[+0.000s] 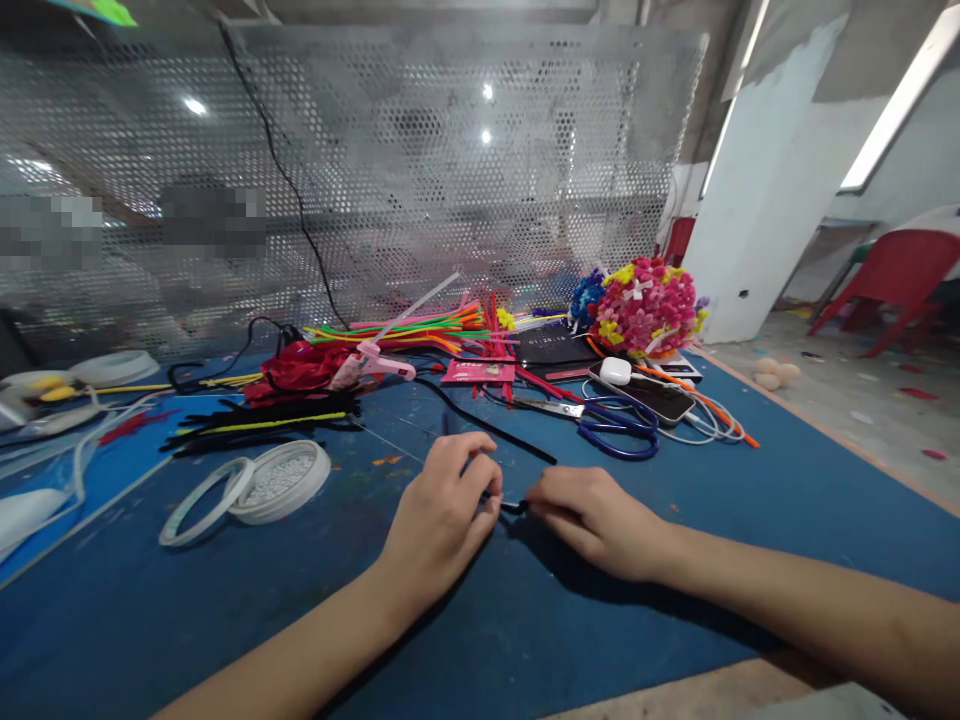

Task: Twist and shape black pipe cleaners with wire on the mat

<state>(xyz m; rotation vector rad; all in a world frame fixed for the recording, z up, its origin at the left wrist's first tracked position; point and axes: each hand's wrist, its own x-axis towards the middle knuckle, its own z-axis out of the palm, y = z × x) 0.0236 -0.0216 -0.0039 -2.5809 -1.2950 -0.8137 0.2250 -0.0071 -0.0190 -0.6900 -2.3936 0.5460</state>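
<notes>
Near the middle of the blue table [465, 660], a short black pipe cleaner [514, 507] spans the small gap between my hands. My left hand [446, 510] is closed on its left end in a pinch, fingers curled. At the other end my right hand [600, 520] pinches it too, fingertips pointing left. Most of the piece is hidden by the fingers. Just beyond, a longer black pipe cleaner [499, 430] lies slanting on the table. To the left of my left hand stand a round white tub [307, 488] of small pale beads and its ring-shaped lid [170, 528], leaning on it.
Blue-handled scissors [619, 450] lie beyond my right hand, near a phone [660, 395] and white cable. Farther back are a pink glue gun [386, 367], bright pipe cleaners [420, 330] and a fuzzy flower bouquet [649, 310]. Black pipe cleaners [255, 428] are bunched at left.
</notes>
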